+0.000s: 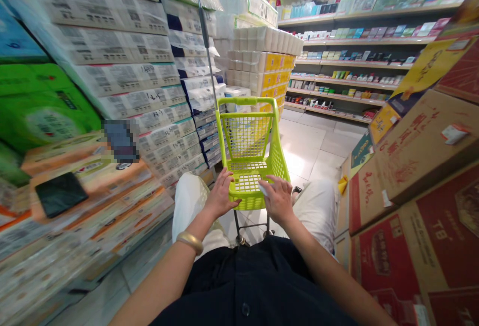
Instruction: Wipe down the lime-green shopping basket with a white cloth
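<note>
Between my knees stands a lime-green child-size shopping cart with a lattice basket and a pole rising from its far left. The basket looks bare inside. My left hand rests at the basket's near left corner, thumb apart and fingers stretched along the rim. At the near right corner is my right hand, its fingers curled. A small white piece, perhaps a tissue or wipe, shows between its thumb and fingers. The part of that piece inside the hand is hidden.
At left, stacked paper packs stand beside orange packs bearing a dark tablet-like object and a blurred-out phone-like item. Cardboard cartons line the right. Shelves stand beyond the tiled floor.
</note>
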